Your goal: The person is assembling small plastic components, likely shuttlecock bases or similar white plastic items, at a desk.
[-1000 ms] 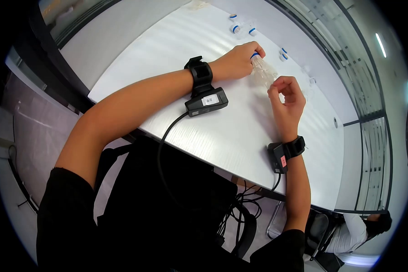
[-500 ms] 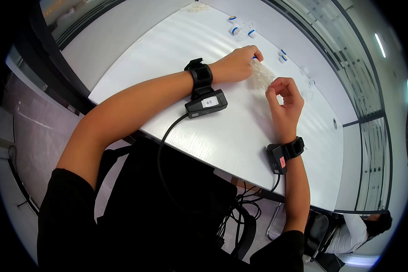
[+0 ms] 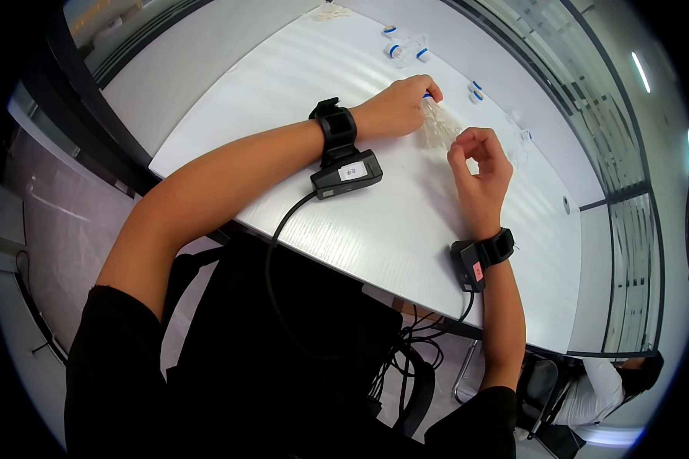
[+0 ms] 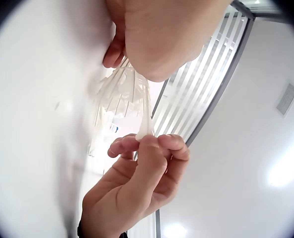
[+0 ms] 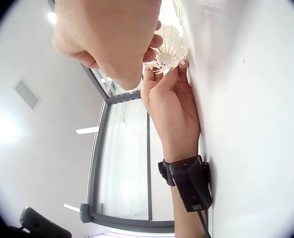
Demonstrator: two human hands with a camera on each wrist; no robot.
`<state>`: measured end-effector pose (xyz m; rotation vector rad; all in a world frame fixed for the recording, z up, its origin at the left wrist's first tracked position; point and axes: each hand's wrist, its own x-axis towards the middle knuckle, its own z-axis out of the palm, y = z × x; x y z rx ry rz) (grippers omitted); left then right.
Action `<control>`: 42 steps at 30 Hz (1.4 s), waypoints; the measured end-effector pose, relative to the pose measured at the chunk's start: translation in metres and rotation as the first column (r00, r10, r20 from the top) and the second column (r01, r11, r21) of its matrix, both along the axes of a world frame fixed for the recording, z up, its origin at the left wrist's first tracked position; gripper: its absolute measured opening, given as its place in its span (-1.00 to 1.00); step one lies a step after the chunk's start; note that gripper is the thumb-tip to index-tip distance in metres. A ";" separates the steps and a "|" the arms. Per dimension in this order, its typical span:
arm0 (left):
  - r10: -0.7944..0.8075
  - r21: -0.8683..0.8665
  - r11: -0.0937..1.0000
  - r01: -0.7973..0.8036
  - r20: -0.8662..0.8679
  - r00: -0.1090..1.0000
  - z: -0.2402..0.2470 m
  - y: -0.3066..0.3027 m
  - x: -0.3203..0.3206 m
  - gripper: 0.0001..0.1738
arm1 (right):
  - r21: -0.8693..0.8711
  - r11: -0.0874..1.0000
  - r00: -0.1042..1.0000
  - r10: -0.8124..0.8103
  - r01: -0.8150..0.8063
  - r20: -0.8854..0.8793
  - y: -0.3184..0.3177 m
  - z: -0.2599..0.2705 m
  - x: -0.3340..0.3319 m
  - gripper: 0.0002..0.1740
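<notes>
A pale feathered shuttlecock (image 3: 439, 128) with a blue band is in my left hand (image 3: 398, 107), which grips it at the cork end. Its feathers spread toward my right hand (image 3: 485, 172). In the left wrist view, the thumb and fingers of the right hand pinch one white feather (image 4: 145, 125) at its tip. Looking into the skirt from the right wrist view, thin quills (image 5: 165, 55) radiate from the base, with the left fingers around the far side. The cork itself is mostly hidden by the left hand.
Several more blue-banded shuttlecocks (image 3: 393, 51) lie along the back of the white table (image 3: 344, 229), against a low partition. Pale loose pieces (image 3: 331, 12) are in the far corner. Cables (image 3: 272, 252) run from both wrist cameras. Another person (image 3: 597, 390) sits at the lower right.
The left hand and shuttlecock have dipped slightly, and the skirt has shifted a little to the left. The right hand stays almost in place, fingers still pinched.
</notes>
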<state>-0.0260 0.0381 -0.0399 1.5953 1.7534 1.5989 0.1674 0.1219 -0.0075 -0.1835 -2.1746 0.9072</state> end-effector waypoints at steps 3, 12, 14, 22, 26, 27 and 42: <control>-0.016 -0.020 1.000 0.016 0.034 0.999 0.004 -0.003 0.002 -0.55 | -0.002 1.000 1.000 -0.014 0.014 0.005 -0.002 0.001 0.000 -0.87; -0.024 -0.028 0.999 0.025 0.049 0.999 0.006 -0.004 0.002 -0.53 | -0.005 1.000 1.000 -0.003 0.003 -0.003 -0.001 0.000 0.000 -0.87; -0.030 -0.061 0.998 0.033 0.059 0.998 0.008 -0.005 0.001 -0.54 | -0.003 1.000 1.000 -0.001 0.001 -0.006 0.001 -0.001 -0.001 -0.87; -0.025 -0.021 0.999 0.025 0.045 0.999 0.007 -0.005 0.002 -0.55 | -0.006 1.000 1.000 -0.015 0.015 0.001 -0.001 0.001 0.000 -0.87; -0.027 -0.024 0.999 0.029 0.050 0.998 0.006 -0.006 0.002 -0.54 | -0.007 1.000 1.000 -0.014 0.014 0.010 0.000 -0.001 0.000 -0.87; -0.025 -0.032 0.999 0.026 0.049 0.999 0.006 -0.006 0.002 -0.54 | -0.009 1.000 1.000 -0.016 0.016 0.012 0.000 0.000 0.000 -0.87; -0.027 -0.007 1.000 0.027 0.027 0.999 0.008 -0.006 0.003 -0.55 | 0.010 1.000 1.000 -0.005 0.005 -0.014 0.001 -0.001 -0.002 -0.87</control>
